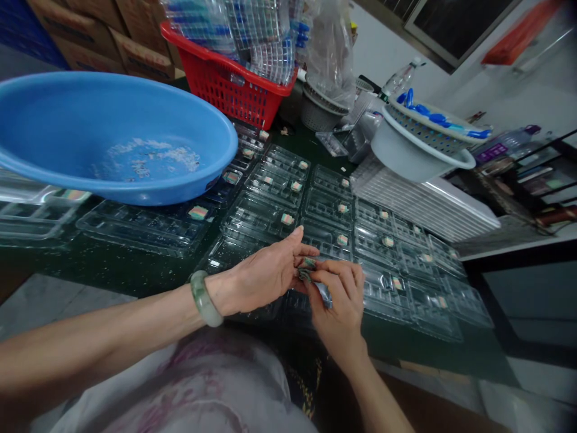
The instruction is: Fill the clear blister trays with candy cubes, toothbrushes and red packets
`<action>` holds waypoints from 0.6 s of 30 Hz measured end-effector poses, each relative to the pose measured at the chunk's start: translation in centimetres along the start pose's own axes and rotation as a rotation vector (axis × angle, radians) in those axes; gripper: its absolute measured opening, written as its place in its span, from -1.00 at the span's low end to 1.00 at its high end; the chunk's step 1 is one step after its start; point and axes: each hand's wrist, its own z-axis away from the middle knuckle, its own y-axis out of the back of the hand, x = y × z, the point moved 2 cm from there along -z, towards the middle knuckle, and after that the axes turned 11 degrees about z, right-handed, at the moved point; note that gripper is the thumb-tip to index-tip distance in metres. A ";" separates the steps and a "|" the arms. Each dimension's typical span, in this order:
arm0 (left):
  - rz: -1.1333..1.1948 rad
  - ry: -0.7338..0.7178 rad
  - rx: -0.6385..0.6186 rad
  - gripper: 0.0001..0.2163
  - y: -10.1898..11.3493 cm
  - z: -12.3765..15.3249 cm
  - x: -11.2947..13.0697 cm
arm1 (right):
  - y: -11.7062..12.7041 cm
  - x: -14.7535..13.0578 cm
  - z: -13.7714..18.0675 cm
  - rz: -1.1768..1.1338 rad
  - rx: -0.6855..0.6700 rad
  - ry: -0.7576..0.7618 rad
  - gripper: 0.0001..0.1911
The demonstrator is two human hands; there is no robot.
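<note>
While my two hands meet over the dark green tabletop (108, 270), I list the containers and contents in view.

Held item: one small greenish piece with a trace of orange (308, 263), at the fingertips between the hands; whether one piece or two, I cannot tell. My right hand (338, 294) pinches it, thumb and fingers closed. My left hand (265, 276), a pale green bangle (206, 299) at its wrist, is half-curled with thumb raised; its fingers are partly hidden, so I cannot tell whether they grip the piece.

Containers:
- Clear plastic compartment trays (135, 225), set in rows across the tabletop; many bear a small orange, white and green striped block (198, 212) near one end.
- Large round blue plastic basin (54, 126), left; white bits scattered on its bottom.
- Red perforated plastic basket (216, 84), back; heaped with clear plastic packaging (252, 24) and some blue items.
- Pale grey plastic basin (401, 156), right; a perforated basket (433, 139) of blue pieces (436, 118) rests in it.

Around these: brown cardboard boxes (81, 36) stacked at back left; a ribbed translucent stack (428, 192) beneath the grey basin.

Obstructions: the blue basin overhangs several trays; my hands hide others.
</note>
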 end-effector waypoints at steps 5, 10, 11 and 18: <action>-0.031 -0.017 0.004 -0.51 0.1 -0.2 -0.1 | 0.0 0.0 0.2 0.010 0.004 0.008 -0.84; -0.118 -0.046 0.017 -0.49 0.1 -0.3 -0.6 | 0.0 0.1 0.1 0.039 -0.071 -0.024 -0.75; -0.127 -0.047 0.015 -0.49 0.1 -0.3 -0.6 | 0.0 0.1 0.1 0.048 -0.078 -0.017 -0.73; -0.065 0.004 0.001 -0.52 0.1 -0.6 -0.6 | -0.2 0.4 0.6 0.057 0.000 0.004 -0.72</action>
